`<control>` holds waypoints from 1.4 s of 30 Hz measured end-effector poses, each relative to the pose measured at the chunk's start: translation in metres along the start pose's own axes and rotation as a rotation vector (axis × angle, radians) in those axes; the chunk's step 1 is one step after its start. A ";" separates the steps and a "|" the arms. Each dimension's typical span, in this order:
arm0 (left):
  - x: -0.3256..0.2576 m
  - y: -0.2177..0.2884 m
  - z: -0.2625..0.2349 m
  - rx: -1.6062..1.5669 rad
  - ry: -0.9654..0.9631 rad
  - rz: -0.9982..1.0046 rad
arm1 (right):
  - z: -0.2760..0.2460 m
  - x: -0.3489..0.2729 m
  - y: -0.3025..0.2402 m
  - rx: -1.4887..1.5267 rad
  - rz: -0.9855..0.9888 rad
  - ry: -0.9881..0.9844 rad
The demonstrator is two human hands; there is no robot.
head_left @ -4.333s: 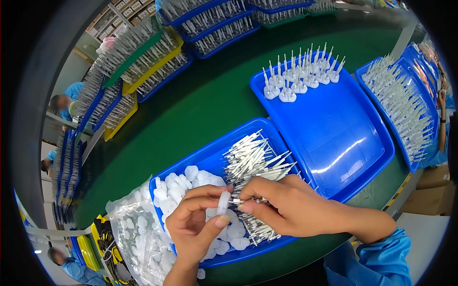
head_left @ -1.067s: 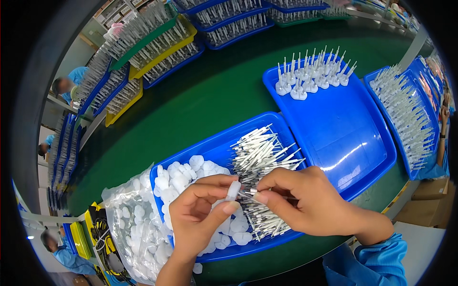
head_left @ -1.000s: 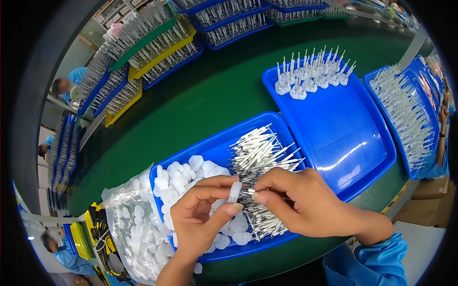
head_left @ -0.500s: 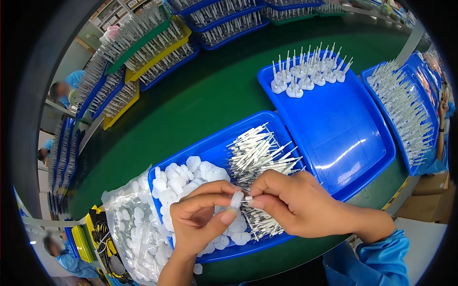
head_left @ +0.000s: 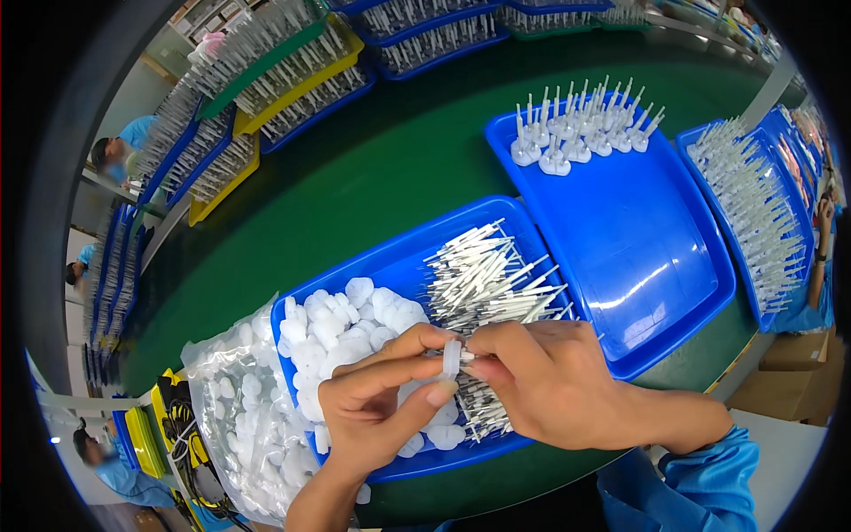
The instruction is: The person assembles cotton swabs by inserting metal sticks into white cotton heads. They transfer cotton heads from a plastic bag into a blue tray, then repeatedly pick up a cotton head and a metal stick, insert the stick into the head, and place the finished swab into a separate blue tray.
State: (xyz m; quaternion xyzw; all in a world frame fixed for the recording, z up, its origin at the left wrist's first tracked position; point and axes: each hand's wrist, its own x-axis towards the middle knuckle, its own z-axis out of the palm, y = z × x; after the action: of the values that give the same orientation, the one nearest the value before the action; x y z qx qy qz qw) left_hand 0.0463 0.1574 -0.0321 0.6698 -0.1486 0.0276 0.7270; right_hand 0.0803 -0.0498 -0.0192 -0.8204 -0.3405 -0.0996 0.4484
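Note:
My left hand pinches a small white translucent plastic cap on edge between thumb and fingers. Against the cap's right face, my right hand grips a thin white rod; most of the rod is hidden by the fingers. Both hands are above a blue tray. In its left part lies a heap of white lobed caps. Its right part holds a pile of thin white rods with metallic ends.
Another blue tray carries several caps with upright rods at its far end. Right of it stands a tray full of such pieces. A clear bag of caps lies at left. Stacked trays line the green table's far side.
Both hands have come closer together, and the rod's end now meets the cap. The cap has shifted slightly right and turned more upright, edge-on.

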 end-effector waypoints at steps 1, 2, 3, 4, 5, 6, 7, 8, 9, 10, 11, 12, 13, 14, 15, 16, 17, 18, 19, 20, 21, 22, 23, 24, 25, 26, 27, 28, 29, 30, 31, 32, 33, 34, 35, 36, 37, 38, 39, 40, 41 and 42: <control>0.001 -0.001 0.000 0.039 0.007 0.041 | 0.001 0.002 0.001 0.001 -0.019 0.023; 0.002 0.000 0.000 0.079 0.015 0.083 | 0.000 0.005 0.001 0.007 -0.063 0.034; 0.004 0.001 0.001 0.147 0.013 0.151 | -0.003 0.010 0.003 0.013 -0.108 0.045; 0.006 0.004 0.003 0.216 0.012 0.218 | -0.005 0.013 0.004 0.018 -0.153 0.056; 0.007 0.007 0.003 0.285 0.011 0.285 | -0.008 0.015 0.004 0.023 -0.149 0.058; 0.009 0.010 0.003 0.331 0.007 0.294 | -0.010 0.014 0.003 0.026 -0.138 0.057; 0.010 0.012 0.004 0.378 0.003 0.303 | -0.011 0.014 0.002 0.030 -0.127 0.057; 0.012 0.014 0.004 0.424 -0.001 0.311 | -0.011 0.014 0.003 0.026 -0.131 0.050; 0.013 0.014 0.002 0.481 -0.036 0.341 | -0.011 0.012 0.003 0.023 -0.130 0.046; 0.013 0.014 -0.001 0.539 -0.071 0.371 | -0.011 0.011 0.004 0.020 -0.129 0.042; 0.014 0.015 -0.002 0.596 -0.107 0.401 | -0.010 0.010 0.004 0.024 -0.130 0.048; 0.013 0.015 -0.001 0.626 -0.095 0.426 | -0.010 0.009 0.004 0.031 -0.131 0.052; 0.013 0.017 0.000 0.655 -0.083 0.451 | -0.009 0.009 0.005 0.036 -0.133 0.056; 0.013 0.017 0.001 0.685 -0.071 0.476 | -0.008 0.008 0.004 0.048 -0.124 0.057; 0.013 0.017 0.002 0.686 -0.065 0.479 | -0.008 0.008 0.004 0.058 -0.118 0.058; 0.012 0.017 0.003 0.687 -0.060 0.482 | -0.007 0.007 0.003 0.068 -0.111 0.060; 0.012 0.017 0.003 0.688 -0.055 0.485 | -0.007 0.007 0.002 0.075 -0.107 0.064; 0.011 0.017 0.003 0.690 -0.059 0.490 | -0.007 0.006 0.002 0.083 -0.104 0.069; 0.011 0.017 0.002 0.692 -0.063 0.494 | -0.007 0.005 0.002 0.090 -0.100 0.073; 0.011 0.017 0.002 0.693 -0.067 0.499 | -0.007 0.005 0.001 0.097 -0.096 0.071; 0.010 0.017 0.002 0.676 -0.065 0.491 | -0.007 0.005 0.001 0.103 -0.092 0.068; 0.010 0.017 0.003 0.659 -0.063 0.483 | -0.007 0.004 0.000 0.109 -0.088 0.066; 0.010 0.017 0.003 0.641 -0.061 0.475 | -0.007 0.004 0.000 0.117 -0.084 0.065; 0.010 0.017 0.003 0.612 -0.057 0.457 | -0.007 0.003 0.000 0.126 -0.080 0.064; 0.010 0.017 0.003 0.582 -0.053 0.439 | -0.007 0.003 0.000 0.135 -0.076 0.064; 0.009 0.016 0.003 0.553 -0.050 0.421 | -0.007 0.003 0.000 0.138 -0.077 0.063; 0.009 0.016 0.003 0.537 -0.051 0.416 | -0.006 0.003 0.000 0.141 -0.076 0.061; 0.009 0.015 0.003 0.520 -0.052 0.411 | -0.006 0.003 0.001 0.144 -0.076 0.060; 0.009 0.015 0.003 0.504 -0.053 0.405 | -0.006 0.002 0.001 0.144 -0.077 0.065; 0.009 0.014 0.003 0.480 -0.049 0.393 | -0.006 0.002 0.001 0.143 -0.079 0.069; 0.009 0.013 0.003 0.457 -0.045 0.381 | -0.006 0.002 0.001 0.142 -0.082 0.074; 0.008 0.013 0.003 0.433 -0.041 0.369 | -0.005 0.001 0.001 0.150 -0.075 0.074; 0.007 0.012 0.004 0.407 -0.032 0.361 | -0.005 0.001 0.000 0.158 -0.070 0.073; 0.006 0.010 0.004 0.380 -0.022 0.353 | -0.004 0.000 0.000 0.166 -0.064 0.072; 0.005 0.010 0.005 0.354 -0.012 0.345 | -0.004 0.000 0.000 0.166 -0.064 0.071; 0.004 0.010 0.006 0.355 -0.001 0.344 | -0.004 0.000 0.000 0.166 -0.064 0.069; 0.003 0.010 0.008 0.356 0.010 0.344 | -0.004 0.000 -0.001 0.166 -0.063 0.068; 0.002 0.010 0.009 0.357 0.022 0.343 | -0.004 0.000 -0.001 0.172 -0.061 0.068; 0.001 0.010 0.010 0.405 0.024 0.372 | -0.004 0.000 -0.002 0.179 -0.059 0.068; 0.000 0.011 0.010 0.453 0.026 0.401 | -0.005 0.000 -0.003 0.185 -0.057 0.067; 0.000 0.011 0.011 0.501 0.028 0.429 | -0.005 0.001 -0.004 0.185 -0.060 0.072; 0.001 0.013 0.011 0.572 0.003 0.458 | -0.005 0.001 -0.005 0.185 -0.060 0.076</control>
State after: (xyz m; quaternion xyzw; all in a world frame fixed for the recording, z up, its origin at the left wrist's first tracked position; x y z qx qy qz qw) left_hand 0.0417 0.1474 -0.0192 0.7953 -0.2801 0.2310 0.4855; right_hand 0.0789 -0.0515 -0.0126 -0.7605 -0.3556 -0.1122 0.5315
